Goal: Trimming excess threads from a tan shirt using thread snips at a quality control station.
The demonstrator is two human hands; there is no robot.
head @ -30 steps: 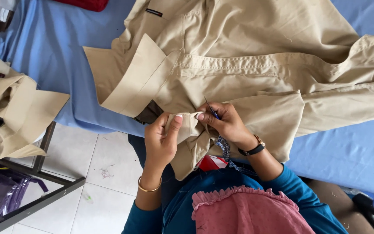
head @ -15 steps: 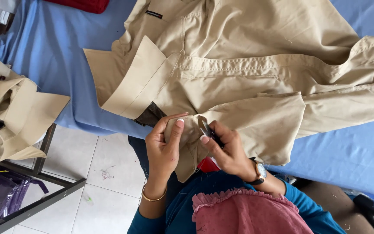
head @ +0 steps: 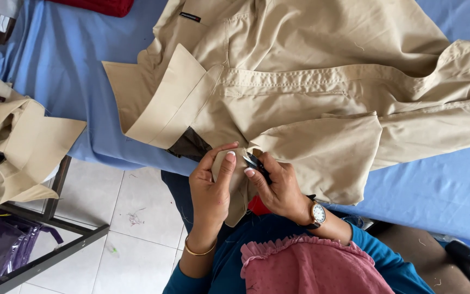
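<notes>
The tan shirt (head: 322,103) lies spread across the blue-covered worktop (head: 61,71), its near hem hanging over the edge toward the person's lap. The left hand (head: 211,193) pinches that hem, thumb and forefinger closed on a fold of the cloth and holding it up. The right hand (head: 278,188) is closed around a small pair of dark snips (head: 255,162), the blades touching the fabric just beside the left fingertips. Whether the blades are parted or shut is too small to tell.

The risk, as I see it, is a nick in the cloth: the tips sit right on the fold, and a slip or a tug from the left hand could bring good fabric between the blades rather than a loose thread. The left fingertips are close enough to get caught too.

To the left, another tan garment (head: 12,147) is heaped on a dark metal frame (head: 50,256), well apart from the hands. A red cloth (head: 96,6) lies at the far edge, and tiled floor (head: 110,218) shows below.
</notes>
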